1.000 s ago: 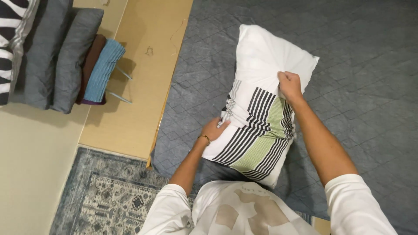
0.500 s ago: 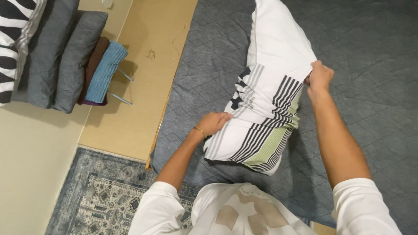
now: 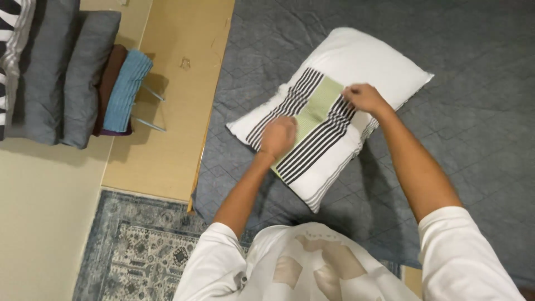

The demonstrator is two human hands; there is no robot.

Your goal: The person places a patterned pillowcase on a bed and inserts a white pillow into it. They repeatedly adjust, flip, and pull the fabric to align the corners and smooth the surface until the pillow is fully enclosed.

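Note:
A white pillow (image 3: 362, 61) lies tilted on the grey quilted bedcover (image 3: 473, 111). Its near half is inside a white pillowcase (image 3: 312, 120) with black stripes and a green band. My left hand (image 3: 278, 136) is closed in a fist on the case near its lower left part, blurred by motion. My right hand (image 3: 365, 97) pinches the case's open edge at the pillow's middle. Both forearms reach out from my white shirt at the bottom of the view.
A wooden bed frame edge (image 3: 184, 83) runs along the left of the bedcover. Grey cushions (image 3: 67, 72) and a blue folded towel (image 3: 127, 89) stand at the far left. A patterned blue rug (image 3: 139, 251) covers the floor at lower left.
The pillow was held upright and has come down to lie flat and tilted on the bedcover. Both hands have shifted on the striped case, the left one toward its middle.

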